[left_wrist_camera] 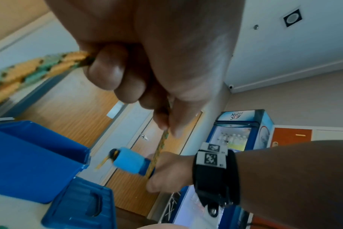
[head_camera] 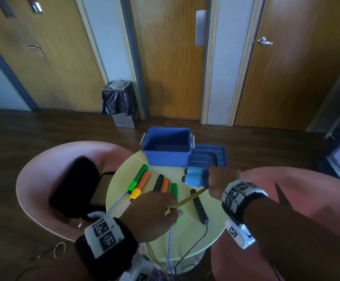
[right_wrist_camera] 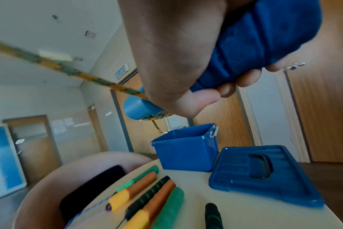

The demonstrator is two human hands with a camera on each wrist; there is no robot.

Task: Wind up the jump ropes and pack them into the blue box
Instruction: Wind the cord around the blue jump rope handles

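My right hand [head_camera: 220, 182] grips two blue foam handles [head_camera: 195, 176] held side by side above the table, in front of the blue box [head_camera: 167, 147]. A yellow-green braided rope [head_camera: 191, 197] runs taut from those handles to my left hand [head_camera: 155, 211], which pinches it between thumb and fingers [left_wrist_camera: 166, 117]. A few turns of rope [right_wrist_camera: 157, 117] wrap the handles. In the left wrist view the rope [left_wrist_camera: 29, 68] also trails out behind the fist. The box stands open and looks empty; its lid [head_camera: 207, 156] lies beside it on the right.
On the round pale-yellow table [head_camera: 211, 232] lie more rope handles: green [head_camera: 138, 177], orange [head_camera: 142, 184], black [head_camera: 199, 206] and others, cords hanging over the near edge. Pink chairs stand left [head_camera: 41, 175] and right; a black bag [head_camera: 73, 185] sits on the left one.
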